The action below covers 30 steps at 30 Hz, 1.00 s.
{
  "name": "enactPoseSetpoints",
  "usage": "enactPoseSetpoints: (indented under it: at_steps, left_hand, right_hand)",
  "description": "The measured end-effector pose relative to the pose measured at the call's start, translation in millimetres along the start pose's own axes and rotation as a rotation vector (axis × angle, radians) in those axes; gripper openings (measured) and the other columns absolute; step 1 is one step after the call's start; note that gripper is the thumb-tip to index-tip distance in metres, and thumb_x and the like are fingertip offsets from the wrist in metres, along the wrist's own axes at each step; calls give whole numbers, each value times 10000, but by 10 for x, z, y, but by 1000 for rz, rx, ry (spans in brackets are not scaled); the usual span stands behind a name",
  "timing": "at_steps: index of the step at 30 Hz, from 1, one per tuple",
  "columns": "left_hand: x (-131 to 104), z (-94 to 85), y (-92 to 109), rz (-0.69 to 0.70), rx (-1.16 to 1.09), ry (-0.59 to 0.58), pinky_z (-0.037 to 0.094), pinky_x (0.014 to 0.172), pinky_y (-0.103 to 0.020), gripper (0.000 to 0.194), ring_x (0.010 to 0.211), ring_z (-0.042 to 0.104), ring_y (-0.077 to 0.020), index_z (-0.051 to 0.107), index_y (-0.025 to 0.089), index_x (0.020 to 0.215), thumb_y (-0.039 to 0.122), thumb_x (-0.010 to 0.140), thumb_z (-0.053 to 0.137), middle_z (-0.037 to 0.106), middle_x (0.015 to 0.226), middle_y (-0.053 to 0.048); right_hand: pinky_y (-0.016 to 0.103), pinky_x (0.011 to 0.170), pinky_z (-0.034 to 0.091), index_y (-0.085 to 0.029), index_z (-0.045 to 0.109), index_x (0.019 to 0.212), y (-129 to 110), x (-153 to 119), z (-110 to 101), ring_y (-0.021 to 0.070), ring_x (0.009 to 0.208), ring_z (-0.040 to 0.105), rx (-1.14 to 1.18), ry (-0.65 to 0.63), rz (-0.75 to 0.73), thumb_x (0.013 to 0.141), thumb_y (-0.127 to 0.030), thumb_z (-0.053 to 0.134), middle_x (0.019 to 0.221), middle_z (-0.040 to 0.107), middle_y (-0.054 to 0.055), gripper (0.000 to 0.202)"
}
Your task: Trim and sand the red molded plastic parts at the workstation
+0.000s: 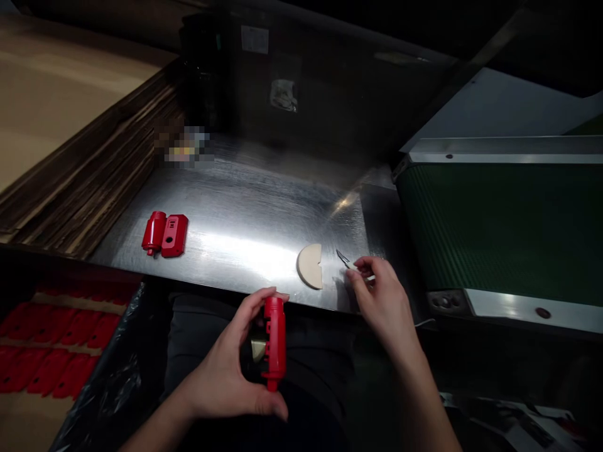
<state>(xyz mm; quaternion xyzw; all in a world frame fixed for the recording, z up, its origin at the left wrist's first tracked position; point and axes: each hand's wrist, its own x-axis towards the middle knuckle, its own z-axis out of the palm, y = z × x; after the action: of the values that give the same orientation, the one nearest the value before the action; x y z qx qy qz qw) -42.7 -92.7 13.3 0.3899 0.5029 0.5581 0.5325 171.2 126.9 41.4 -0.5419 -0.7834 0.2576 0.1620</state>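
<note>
Between the thumb and fingers of my left hand (235,370) is a red plastic housing (277,342), held upright in front of the table's near edge. Small tabs and openings show along its left side. My right hand (384,295) pinches the handle of a craft knife (343,257), its thin pointed blade aimed up and left over the metal tabletop (245,207). Just left of the blade lies a cream half-round pad (311,267) with a small notch in its straight edge. Two more red plastic parts, one rounded (154,232) and one flat-faced (174,236), lie side by side at the left.
A green conveyor belt (509,232) with metal rails runs at the right. Stacked cardboard sheets (85,169) rise at the left. Below them, a box lined with black plastic (110,370) holds rows of red parts (51,333). A dark panel (330,94) stands behind the tabletop.
</note>
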Motion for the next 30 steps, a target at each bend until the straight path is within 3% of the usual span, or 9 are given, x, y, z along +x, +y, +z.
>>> enactPoseSetpoints:
  at_steps: [3,5,9,11,13,15,18,22,30]
  left_hand:
    - [18,21,58,31,157,-53,367,1291,-577,1208,1519,464,-378,411,507,1568,484,560,1078,471,1649,-51]
    - [14,37,93,76,219,-69,399,1281,-539,1189,1504,483,-356,411,517,1562,432,582,1079,487,1616,-37]
    - [-51,22,115,161,286,-66,430,1273,-515,1212,1503,488,-341,364,522,1585,392,608,1069,503,1601,-34]
    - [-96,0,107,168,310,-75,397,1299,-529,1240,1533,465,-341,321,531,1606,378,624,1062,488,1639,-28]
    - [-134,-18,96,157,319,-92,370,1318,-537,1262,1558,448,-338,285,533,1623,378,636,1056,476,1669,-21]
    - [-160,-26,90,157,333,-109,359,1326,-531,1262,1575,435,-333,272,517,1638,383,652,1047,471,1685,-22]
    - [-182,-21,101,191,380,-129,355,1335,-496,1254,1588,421,-318,260,484,1662,396,678,1033,455,1707,-29]
    - [-215,-5,144,213,439,-128,353,1337,-457,1275,1596,415,-302,226,463,1683,415,692,1027,429,1729,-33]
    - [-261,7,193,176,450,-62,382,1323,-473,1276,1580,442,-306,234,493,1673,445,678,1030,452,1715,-17]
  right_hand:
    - [395,766,415,-237,597,961,163,279,-51,296,914,612,-118,-78,-2,881,-451,638,977,655,79,232]
    - [385,715,378,-241,570,899,191,331,-49,287,844,593,-175,-115,-9,909,-442,594,904,635,68,203]
    - [405,763,393,-232,507,947,85,149,-141,317,970,592,-227,-23,-12,1029,-418,392,1068,602,135,234]
    - [373,733,418,-235,515,1067,-44,-43,-239,262,866,607,-154,-60,-12,1089,-456,323,1031,612,98,293]
    - [326,706,443,-265,535,1209,-223,-258,-323,208,776,612,21,-270,-56,1125,-543,331,938,624,27,354]
    - [294,776,470,-302,573,1251,-433,-449,-357,182,857,654,202,-533,-135,1143,-571,365,961,658,-5,357]
    - [274,816,439,-290,630,1079,-720,-622,-324,145,912,652,245,-732,-258,1172,-472,381,1006,686,-36,322]
    - [293,656,346,-240,556,916,-904,-685,-264,126,717,541,147,-743,-366,1174,-353,371,843,615,-49,337]
    - [285,647,363,-235,625,992,-910,-737,-191,128,732,588,89,-670,-432,1169,-322,370,862,649,-32,322]
